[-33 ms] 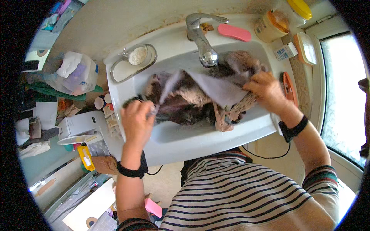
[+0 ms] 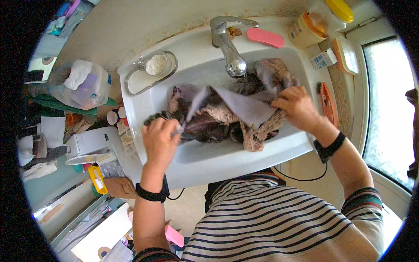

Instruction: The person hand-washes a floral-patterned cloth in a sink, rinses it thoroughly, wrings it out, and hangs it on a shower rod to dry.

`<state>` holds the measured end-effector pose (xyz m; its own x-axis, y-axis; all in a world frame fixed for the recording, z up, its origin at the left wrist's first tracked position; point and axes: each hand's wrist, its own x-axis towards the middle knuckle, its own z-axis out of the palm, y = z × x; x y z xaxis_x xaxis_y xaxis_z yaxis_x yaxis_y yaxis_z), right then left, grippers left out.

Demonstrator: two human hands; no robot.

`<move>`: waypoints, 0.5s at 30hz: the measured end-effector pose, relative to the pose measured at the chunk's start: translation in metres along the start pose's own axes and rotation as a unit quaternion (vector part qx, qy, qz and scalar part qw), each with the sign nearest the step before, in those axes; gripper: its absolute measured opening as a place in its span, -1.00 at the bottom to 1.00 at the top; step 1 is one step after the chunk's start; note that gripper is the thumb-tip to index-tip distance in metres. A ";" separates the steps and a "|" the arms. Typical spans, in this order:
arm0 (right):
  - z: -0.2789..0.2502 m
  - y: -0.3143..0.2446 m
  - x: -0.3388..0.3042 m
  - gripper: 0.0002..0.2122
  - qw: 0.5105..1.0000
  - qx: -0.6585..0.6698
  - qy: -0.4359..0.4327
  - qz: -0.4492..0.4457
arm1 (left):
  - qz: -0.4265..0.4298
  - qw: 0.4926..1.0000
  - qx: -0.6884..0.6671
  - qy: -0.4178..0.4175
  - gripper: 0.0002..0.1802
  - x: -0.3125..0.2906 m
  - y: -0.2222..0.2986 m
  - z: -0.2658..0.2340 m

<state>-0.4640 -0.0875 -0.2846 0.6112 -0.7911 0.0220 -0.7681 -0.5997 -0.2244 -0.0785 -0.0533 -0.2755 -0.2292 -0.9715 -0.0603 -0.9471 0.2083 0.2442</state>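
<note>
A dark purplish-grey wet garment with beige ruffled lace [image 2: 220,114] lies bunched in the white sink [image 2: 196,153]. My left hand [image 2: 160,136] is closed on the garment's left edge, its fingertips pinching dark cloth. At the opposite side, my right hand [image 2: 296,105] is closed round another part of it. Between them a grey flap of the cloth is lifted and stretched. Its folds hide most of the basin floor. Over the far side of the basin hangs the chrome tap [image 2: 236,65].
On the sink's rim are a metal dish of white powder [image 2: 156,64], a pink sponge [image 2: 265,37] and an orange-red brush [image 2: 327,105]. A tub [image 2: 305,34] and a small box [image 2: 324,59] stand at the back right. Left are a clear plastic bag [image 2: 86,85] and a white appliance [image 2: 91,142].
My left hand has shifted slightly right and nearer to me. My right hand has come a little left, so the stretched cloth between them hangs slacker.
</note>
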 end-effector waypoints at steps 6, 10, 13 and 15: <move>0.041 -0.011 -0.007 -0.08 0.973 0.152 -0.149 0.087 | 0.019 0.984 -0.053 -0.169 -0.12 -0.006 0.017 0.026; 0.070 -0.025 0.017 0.09 0.951 0.158 -0.257 0.068 | 0.068 0.966 -0.006 -0.249 0.28 0.016 0.028 0.043; 0.110 -0.037 0.042 0.04 0.939 0.062 -0.336 0.038 | 0.059 0.928 0.053 -0.363 0.26 0.036 0.037 0.078; 0.130 -0.042 0.060 -0.01 0.936 0.027 -0.349 0.044 | 0.059 0.906 0.087 -0.409 0.16 0.047 0.041 0.106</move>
<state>-0.3704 -0.0944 -0.4010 0.5373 -0.5546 -0.6355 -0.8216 -0.5144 -0.2457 -0.1519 -0.0785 -0.3708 -0.3534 -0.5469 -0.7589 -0.9099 0.3894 0.1431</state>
